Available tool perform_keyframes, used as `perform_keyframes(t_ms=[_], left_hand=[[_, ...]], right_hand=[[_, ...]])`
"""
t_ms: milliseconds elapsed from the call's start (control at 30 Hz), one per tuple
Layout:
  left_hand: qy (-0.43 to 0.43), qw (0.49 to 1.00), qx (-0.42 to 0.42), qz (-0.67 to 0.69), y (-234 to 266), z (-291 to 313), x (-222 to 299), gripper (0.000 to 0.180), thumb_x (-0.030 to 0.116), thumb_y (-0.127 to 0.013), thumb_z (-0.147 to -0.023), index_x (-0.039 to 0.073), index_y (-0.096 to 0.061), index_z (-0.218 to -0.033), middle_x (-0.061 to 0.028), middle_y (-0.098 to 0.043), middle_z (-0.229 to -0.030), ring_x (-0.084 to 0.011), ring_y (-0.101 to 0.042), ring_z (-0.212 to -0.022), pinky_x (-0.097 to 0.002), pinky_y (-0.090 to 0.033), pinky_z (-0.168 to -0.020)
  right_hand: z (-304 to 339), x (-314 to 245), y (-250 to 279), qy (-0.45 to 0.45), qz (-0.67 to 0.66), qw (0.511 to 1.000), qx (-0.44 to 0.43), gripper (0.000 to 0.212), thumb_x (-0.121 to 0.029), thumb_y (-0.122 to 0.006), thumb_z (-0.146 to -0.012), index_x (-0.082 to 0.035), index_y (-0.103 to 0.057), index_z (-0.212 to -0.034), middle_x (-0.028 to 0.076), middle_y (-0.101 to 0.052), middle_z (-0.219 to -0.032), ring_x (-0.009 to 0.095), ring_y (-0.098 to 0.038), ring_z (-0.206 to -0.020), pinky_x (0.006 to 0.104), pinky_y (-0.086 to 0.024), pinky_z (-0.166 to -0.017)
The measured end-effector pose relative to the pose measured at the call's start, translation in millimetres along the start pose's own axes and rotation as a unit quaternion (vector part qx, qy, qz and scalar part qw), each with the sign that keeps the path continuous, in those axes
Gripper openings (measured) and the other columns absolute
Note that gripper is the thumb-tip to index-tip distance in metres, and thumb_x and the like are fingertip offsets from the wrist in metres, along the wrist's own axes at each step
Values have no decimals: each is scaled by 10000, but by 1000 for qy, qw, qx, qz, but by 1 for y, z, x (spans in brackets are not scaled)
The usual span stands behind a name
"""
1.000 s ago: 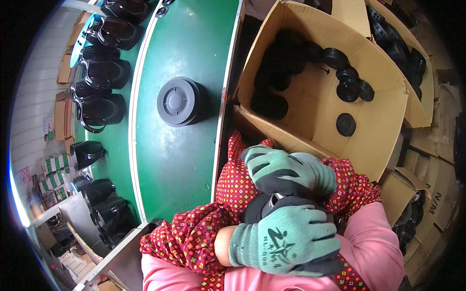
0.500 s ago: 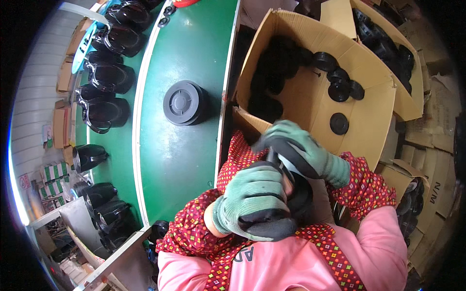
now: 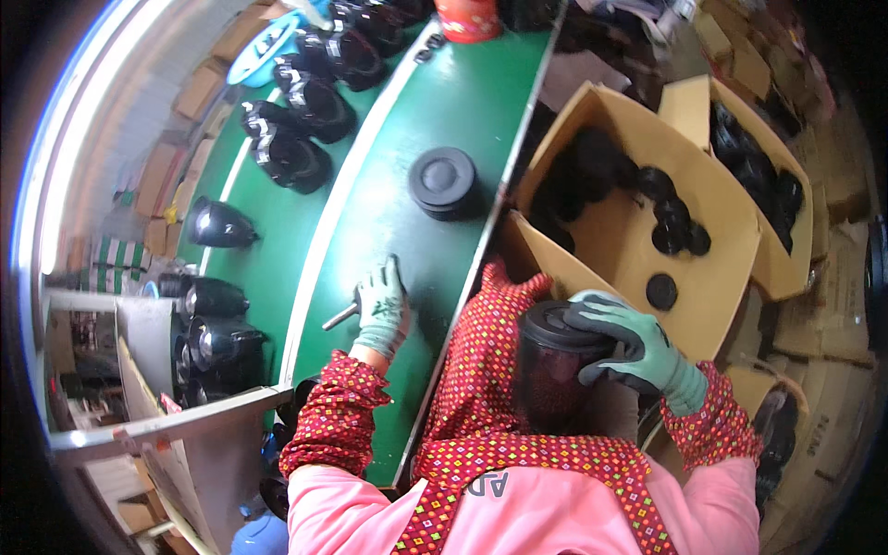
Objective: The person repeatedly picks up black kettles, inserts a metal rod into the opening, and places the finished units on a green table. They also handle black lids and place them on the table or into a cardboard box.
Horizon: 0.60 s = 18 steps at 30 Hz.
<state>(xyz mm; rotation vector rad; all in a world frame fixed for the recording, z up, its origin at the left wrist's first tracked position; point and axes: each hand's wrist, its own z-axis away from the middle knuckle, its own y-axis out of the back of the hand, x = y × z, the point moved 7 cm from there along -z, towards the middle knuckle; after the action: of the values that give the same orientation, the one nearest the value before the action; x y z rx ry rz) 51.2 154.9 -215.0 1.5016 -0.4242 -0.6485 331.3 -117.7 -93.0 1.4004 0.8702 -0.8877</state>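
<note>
My left hand (image 3: 382, 301), in a green and black glove, lies over the green table with its fingers stretched forward. A short metal rod (image 3: 340, 317) pokes out from under its outer side; the rod's other end is hidden by the hand. My right hand (image 3: 638, 347), gloved alike, is closed around the upper side of a dark see-through jar (image 3: 555, 379) with a ridged black lid. That jar is held upright over my lap, its lower part against my patterned apron (image 3: 476, 370). Ahead of my left hand, a stack of round black lids (image 3: 442, 180) sits on the table.
A cardboard box (image 3: 708, 268) with round black parts stands at the right, another box (image 3: 786, 277) beyond it. Glossy black jugs (image 3: 296, 157) line the table's left side. A red container (image 3: 469, 20) and a blue basin (image 3: 264, 51) are at the far end.
My left hand has come away from the jar and moved left onto the table, with the metal rod under it. My right hand now grips the jar's side. The view has shifted.
</note>
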Motion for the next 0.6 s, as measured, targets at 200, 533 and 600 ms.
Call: perform_keyframes(t_ms=[200,533,600], left_hand=[[38,984,46,168,57,27,-3,972,350,-792,-844,23,-295,-1613,-251,-419,-1537,-457,-393,-1426,-576,-314,-1201],[-36,708,59,703,146,108,-34,591,-16,-698,-878,-17,-512,-1439,-164,-570,-1402,-185,-609,-1153,-341,-505,-996],[62,731,139,665,138,109,-81,321,5,-624,-932,-26,-633,-1252,-91,-718,-1021,-146,-661,-969,-323,-544,-885]], right_hand=[[-28,-7,49,-46,-283,942,176,529,-193,-818,-897,56,-663,-1338,168,-703,-1300,249,-680,-1182,383,-556,-995],[-176,-33,-101,-124,-696,706,-41,569,-486,-453,-1108,-118,-496,-1540,95,-596,-1469,271,-596,-1302,499,-525,-1076],[-185,-29,-123,-162,-529,833,11,526,-433,-468,-1107,-87,-529,-1499,98,-634,-1382,255,-641,-1192,463,-566,-986]])
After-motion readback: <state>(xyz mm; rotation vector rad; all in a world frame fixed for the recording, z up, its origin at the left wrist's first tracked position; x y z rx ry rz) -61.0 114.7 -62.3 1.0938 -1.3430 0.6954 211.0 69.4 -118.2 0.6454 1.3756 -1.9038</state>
